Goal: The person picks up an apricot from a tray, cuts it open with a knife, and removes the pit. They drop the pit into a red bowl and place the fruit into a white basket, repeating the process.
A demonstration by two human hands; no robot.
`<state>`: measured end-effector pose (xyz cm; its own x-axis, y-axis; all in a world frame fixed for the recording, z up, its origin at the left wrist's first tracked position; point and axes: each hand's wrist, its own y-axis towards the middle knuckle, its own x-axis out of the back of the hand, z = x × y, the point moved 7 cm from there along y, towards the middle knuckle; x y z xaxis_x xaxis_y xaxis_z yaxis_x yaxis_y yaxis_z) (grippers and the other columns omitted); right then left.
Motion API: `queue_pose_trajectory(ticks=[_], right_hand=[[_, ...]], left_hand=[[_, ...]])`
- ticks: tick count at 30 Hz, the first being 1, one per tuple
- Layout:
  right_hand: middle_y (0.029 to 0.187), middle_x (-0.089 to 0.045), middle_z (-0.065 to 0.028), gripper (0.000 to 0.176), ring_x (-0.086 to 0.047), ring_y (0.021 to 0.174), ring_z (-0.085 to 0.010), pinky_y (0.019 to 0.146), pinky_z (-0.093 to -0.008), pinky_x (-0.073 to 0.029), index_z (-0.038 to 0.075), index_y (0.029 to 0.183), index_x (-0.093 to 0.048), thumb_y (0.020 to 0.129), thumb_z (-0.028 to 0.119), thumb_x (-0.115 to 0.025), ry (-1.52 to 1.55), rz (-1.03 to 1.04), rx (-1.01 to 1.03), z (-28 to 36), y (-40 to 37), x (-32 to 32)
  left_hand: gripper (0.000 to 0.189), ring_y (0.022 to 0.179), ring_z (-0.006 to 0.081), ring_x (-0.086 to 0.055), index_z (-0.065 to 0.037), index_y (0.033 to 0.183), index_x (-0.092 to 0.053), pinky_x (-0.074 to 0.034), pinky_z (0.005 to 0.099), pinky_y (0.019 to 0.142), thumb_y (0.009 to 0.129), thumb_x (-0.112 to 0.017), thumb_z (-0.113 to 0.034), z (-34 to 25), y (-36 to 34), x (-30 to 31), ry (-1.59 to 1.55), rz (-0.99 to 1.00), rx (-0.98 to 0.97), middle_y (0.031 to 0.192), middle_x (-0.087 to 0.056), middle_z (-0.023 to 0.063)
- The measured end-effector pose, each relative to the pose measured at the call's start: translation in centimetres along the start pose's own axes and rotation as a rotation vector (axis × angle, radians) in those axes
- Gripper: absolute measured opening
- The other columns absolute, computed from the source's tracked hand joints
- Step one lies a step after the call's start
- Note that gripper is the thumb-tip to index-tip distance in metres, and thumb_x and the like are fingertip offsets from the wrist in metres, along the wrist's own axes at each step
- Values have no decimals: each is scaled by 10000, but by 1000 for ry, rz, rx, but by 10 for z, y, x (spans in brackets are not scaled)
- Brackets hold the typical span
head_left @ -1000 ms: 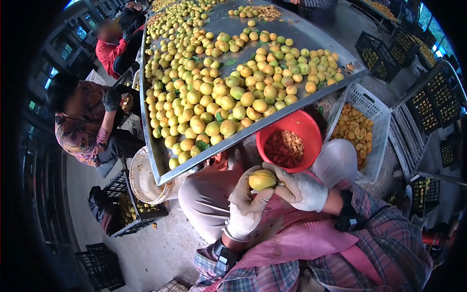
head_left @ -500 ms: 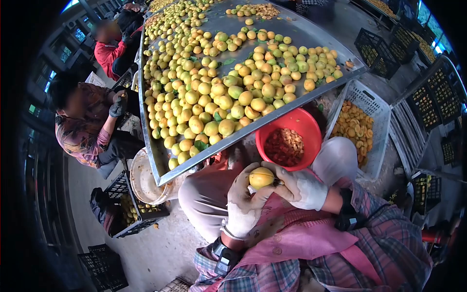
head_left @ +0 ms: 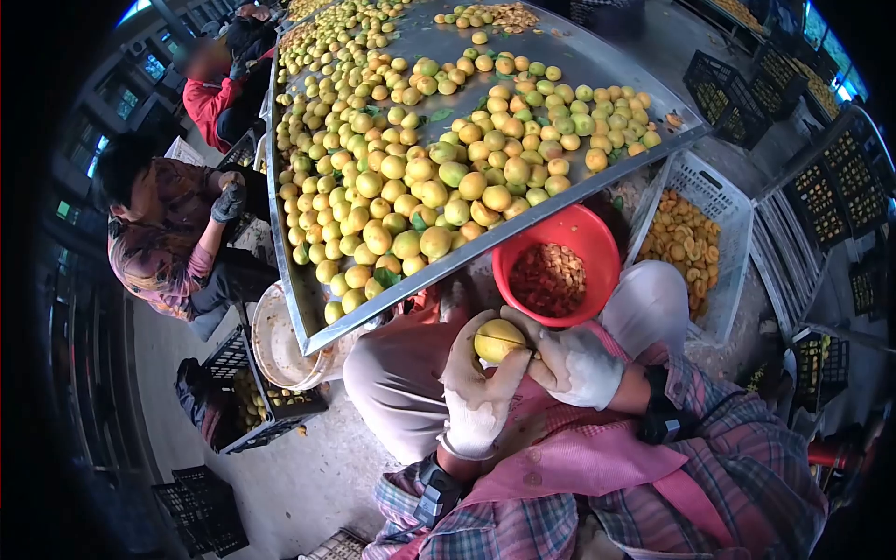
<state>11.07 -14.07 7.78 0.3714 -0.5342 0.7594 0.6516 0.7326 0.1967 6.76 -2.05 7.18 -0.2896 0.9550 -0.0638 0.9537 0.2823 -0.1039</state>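
My left hand [head_left: 478, 390], in a stained white glove, is closed around a yellow fruit [head_left: 498, 342] above my lap. A thin dark line runs across the fruit's face. My gloved right hand [head_left: 571, 362] is pinched at the fruit's right side, on something dark and too small to make out. Just beyond both hands sits a red bowl [head_left: 603, 271] holding reddish and tan pieces. Many yellow-green fruits [head_left: 434, 194] lie on the metal table [head_left: 623, 71] ahead.
A white crate [head_left: 737, 271] of orange fruit pieces stands right of the bowl. Left of my knees are a white bucket [head_left: 271, 347] and a black crate [head_left: 271, 431]. Two people [head_left: 173, 229] [head_left: 210, 103] sit along the table's left side.
The fruit has turned in my left hand, and its dark line now lies across it. Both hands have shifted slightly. The nearer person's hands have moved a little.
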Motion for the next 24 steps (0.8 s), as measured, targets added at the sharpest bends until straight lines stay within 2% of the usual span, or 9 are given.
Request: queue_pose_trajectory(ticks=[4,7,10,12,14,15,18,20,24], right_hand=[[1109,-627,-179,638,-643,634,-293,578,-401,-518,32,1432,-299,887,224,-568,-20,-59,31,1,1,-2],[1122,-623,-172,636,-648,662,-282,600,-390,-517,30,1430,-302,879,207,-566,-6,-175,79,2,5,-4],[1139,-618,-167,631,-649,684,-274,620,-379,-517,20,1423,-310,869,187,-561,-22,-241,112,3,4,-2],[1150,-614,-165,626,-649,693,-272,630,-374,-516,14,1419,-316,864,178,-557,-29,-245,111,3,2,-1],[1108,-632,-160,621,-650,687,-274,627,-377,-519,5,1414,-323,864,180,-551,-84,-145,46,-1,3,-5],[1108,-632,-160,621,-650,687,-274,627,-377,-519,5,1414,-323,864,180,-551,-87,-147,44,-2,2,-4],[1035,-659,-150,633,-644,651,-278,614,-385,-520,9,1423,-313,861,184,-547,-56,-19,-24,-7,6,-11],[930,-671,-140,651,-630,600,-278,582,-391,-516,33,1439,-297,859,188,-549,-54,-235,99,1,5,-1],[856,-662,-134,659,-619,571,-277,559,-390,-509,62,1449,-294,856,188,-553,-10,-178,41,-5,6,-9]], left_hand=[[529,939,184,-611,59,1251,-486,-497,297,848,849,-685,-221,-7,-2,1,97,-37,-172,1052,-615,115],[608,1014,167,-571,56,1246,-496,-445,300,920,897,-626,-424,13,2,0,-303,3,47,1080,-609,94],[656,1046,149,-548,54,1243,-502,-419,301,946,890,-617,-487,16,1,-5,-408,114,139,1092,-604,90],[603,1035,147,-553,57,1241,-503,-438,295,926,884,-661,-403,17,0,-4,-402,81,141,1090,-600,95],[571,1033,157,-558,68,1259,-480,-456,290,912,875,-698,-294,6,-1,4,22,-91,25,1093,-595,105],[589,1029,165,-562,75,1287,-448,-466,281,903,856,-722,-220,5,-1,3,-6,-121,-51,1102,-593,117],[620,1028,170,-565,74,1307,-429,-459,285,917,867,-710,-260,3,-1,1,-69,-103,-69,1113,-589,123],[603,1024,169,-566,69,1296,-439,-459,286,915,872,-703,-269,5,0,3,-127,-104,-44,1101,-593,116],[559,1006,156,-569,54,1255,-465,-456,284,909,887,-684,-304,20,4,1,-284,39,116,1063,-604,90]])
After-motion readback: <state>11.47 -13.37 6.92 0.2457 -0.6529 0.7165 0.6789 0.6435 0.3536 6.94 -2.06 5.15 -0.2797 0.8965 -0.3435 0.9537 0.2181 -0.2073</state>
